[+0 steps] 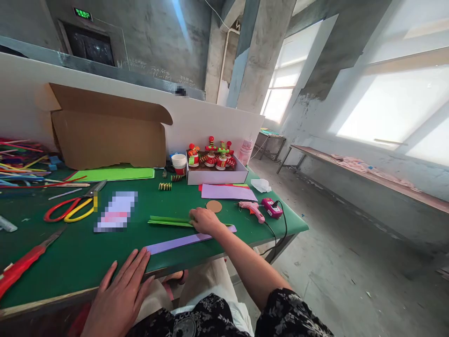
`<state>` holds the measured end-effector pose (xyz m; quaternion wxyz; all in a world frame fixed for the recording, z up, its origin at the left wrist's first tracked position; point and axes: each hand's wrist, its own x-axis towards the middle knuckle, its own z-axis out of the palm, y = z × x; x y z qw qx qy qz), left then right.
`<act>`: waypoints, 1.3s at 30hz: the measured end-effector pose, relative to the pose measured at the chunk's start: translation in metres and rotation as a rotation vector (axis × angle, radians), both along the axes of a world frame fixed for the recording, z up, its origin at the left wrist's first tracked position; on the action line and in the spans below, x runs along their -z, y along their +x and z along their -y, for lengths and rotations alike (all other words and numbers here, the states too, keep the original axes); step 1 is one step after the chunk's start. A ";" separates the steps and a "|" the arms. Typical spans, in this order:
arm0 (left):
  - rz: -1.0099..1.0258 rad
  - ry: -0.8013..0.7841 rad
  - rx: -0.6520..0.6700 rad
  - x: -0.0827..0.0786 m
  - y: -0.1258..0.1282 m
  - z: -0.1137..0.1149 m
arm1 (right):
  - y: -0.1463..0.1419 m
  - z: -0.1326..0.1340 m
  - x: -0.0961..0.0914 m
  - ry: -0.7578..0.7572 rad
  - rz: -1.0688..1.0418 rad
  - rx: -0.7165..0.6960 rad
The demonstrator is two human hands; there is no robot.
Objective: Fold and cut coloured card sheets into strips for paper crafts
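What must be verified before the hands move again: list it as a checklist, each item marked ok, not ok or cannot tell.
1. Left hand at the near end of the purple strip: ok, fingertips rest there.
2. Purple strip fully in view: not ok, the right forearm crosses over it.
3. Right hand at the green strip: ok, fingers are on it.
4. Right hand's hold, pinching or only pressing: cannot tell.
5. Red-and-yellow scissors apart from both hands: ok.
6. Glue gun hot or cold: cannot tell.
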<state>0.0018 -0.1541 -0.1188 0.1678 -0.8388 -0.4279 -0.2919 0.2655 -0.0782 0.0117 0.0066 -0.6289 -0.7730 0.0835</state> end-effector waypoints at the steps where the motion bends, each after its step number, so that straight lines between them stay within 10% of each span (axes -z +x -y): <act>1: -0.017 -0.011 0.006 0.000 -0.001 -0.001 | 0.000 0.003 -0.004 0.024 0.001 0.008; 8: -0.014 -0.120 -0.067 -0.015 0.010 -0.001 | -0.003 0.029 -0.024 0.133 0.050 -0.119; 16: 0.039 -0.077 -0.019 -0.026 0.015 0.002 | -0.005 0.065 0.027 0.196 -0.036 -0.266; 23: 0.189 -0.019 -0.021 -0.103 0.007 -0.020 | 0.011 0.062 0.045 0.268 -0.207 -0.297; 29: -0.060 -0.305 0.251 -0.144 0.088 -0.106 | 0.014 0.042 0.050 0.300 -0.080 -0.409; 39: -0.270 -0.508 0.324 -0.109 0.247 -0.197 | 0.014 0.043 0.067 0.413 -0.029 -0.408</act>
